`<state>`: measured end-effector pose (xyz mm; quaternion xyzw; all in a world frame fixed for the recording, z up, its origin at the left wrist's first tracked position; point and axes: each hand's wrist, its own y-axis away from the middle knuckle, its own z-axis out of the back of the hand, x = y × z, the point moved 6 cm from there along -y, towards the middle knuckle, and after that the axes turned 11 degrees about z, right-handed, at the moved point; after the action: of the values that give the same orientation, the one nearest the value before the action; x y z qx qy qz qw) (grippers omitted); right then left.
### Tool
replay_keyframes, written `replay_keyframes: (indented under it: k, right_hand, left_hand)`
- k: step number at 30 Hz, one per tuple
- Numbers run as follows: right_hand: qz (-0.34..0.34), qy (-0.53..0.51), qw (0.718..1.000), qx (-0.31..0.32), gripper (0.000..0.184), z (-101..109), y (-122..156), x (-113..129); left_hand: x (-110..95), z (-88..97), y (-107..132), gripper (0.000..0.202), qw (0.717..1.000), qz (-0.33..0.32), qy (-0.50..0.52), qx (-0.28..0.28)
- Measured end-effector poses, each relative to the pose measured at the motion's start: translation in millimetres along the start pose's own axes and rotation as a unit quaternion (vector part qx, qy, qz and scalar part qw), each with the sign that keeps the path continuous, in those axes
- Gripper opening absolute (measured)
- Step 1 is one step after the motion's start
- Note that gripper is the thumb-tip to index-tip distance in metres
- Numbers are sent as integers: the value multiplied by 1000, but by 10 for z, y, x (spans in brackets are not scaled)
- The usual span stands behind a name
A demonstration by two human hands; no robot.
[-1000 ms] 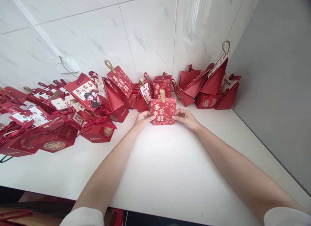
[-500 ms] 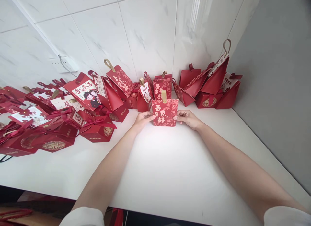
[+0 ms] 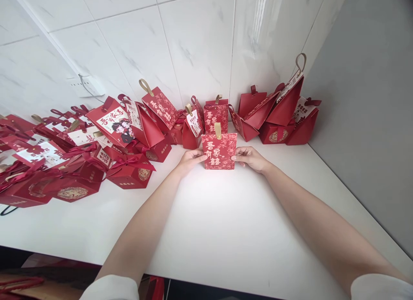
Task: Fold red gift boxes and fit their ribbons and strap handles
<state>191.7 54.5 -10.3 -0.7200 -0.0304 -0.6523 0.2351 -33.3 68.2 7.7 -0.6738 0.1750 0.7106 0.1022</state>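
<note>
Between my two hands stands a red gift box (image 3: 220,150) with a floral print, pale lettering and a gold strap (image 3: 218,130) at its top edge. My left hand (image 3: 191,161) grips its left side, and my right hand (image 3: 252,159) grips the right side, thumbs on the front face. The fingers behind the box are partly hidden. It is upright, at or just above the white table (image 3: 206,222); contact at its base is hard to tell. Right behind it another matching floral box (image 3: 215,114) stands against the wall, its lower part covered.
Many red gift boxes crowd the left, including a hexagonal ribboned box (image 3: 130,173). More triangular boxes (image 3: 285,103) lean together in the right corner. A tiled wall (image 3: 200,46) bounds the back, a grey panel (image 3: 361,119) the right. A wall socket (image 3: 86,85) has a cable.
The held box and both hands have shifted very slightly toward me. Both hands keep their grip, and the surrounding boxes stay where they were.
</note>
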Motion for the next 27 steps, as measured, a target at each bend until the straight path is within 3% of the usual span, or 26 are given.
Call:
replay_keyframes:
  k: [6,13,27]
  right_hand:
    - [14,-21,998,-54,34,23,-13,-7]
    - [48,-53,993,-98,30,51,-39,-28]
    - [16,-48,998,-31,29,6,4,-4]
  left_hand:
    - [-9,5,-3,31,999,-1,42,-30]
    - [-22,-88,-10,26,993,-53,89,-57]
    - [28,-96,-16,30,996,-38,70,-42]
